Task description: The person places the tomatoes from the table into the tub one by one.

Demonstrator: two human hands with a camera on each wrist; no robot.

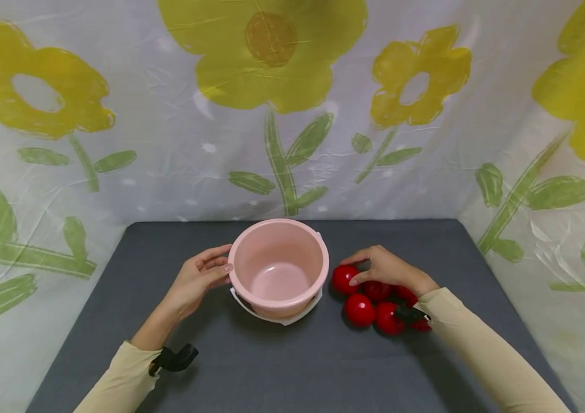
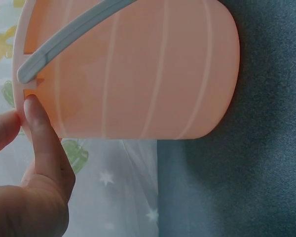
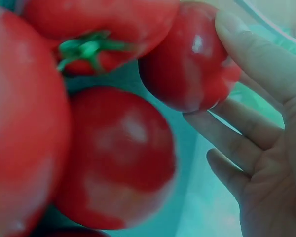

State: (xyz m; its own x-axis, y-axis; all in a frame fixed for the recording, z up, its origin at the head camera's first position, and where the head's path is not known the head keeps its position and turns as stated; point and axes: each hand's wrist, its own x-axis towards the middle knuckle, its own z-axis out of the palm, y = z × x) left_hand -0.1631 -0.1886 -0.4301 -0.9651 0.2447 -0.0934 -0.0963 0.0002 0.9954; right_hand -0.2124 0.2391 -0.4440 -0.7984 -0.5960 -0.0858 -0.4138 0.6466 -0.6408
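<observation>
A pink bucket (image 1: 278,303) stands upright on the dark table, nothing inside it. Its pale handle (image 2: 74,40) hangs down at the front. At the bucket's left side my left hand (image 1: 197,284) pinches the rim between thumb and fingers. To the right of the bucket lies a cluster of several red tomatoes (image 1: 359,310). My right hand (image 1: 390,267) reaches over them and grips the tomato (image 3: 187,61) nearest the bucket, thumb on one side and fingers on the other. One neighbouring tomato (image 3: 103,29) shows a green stem. The right forearm hides part of the cluster.
A dark grey cloth (image 1: 251,373) covers the table. Behind and at both sides hangs a white sheet (image 1: 179,166) with yellow flowers. Each wrist carries a black strap mount (image 1: 176,358).
</observation>
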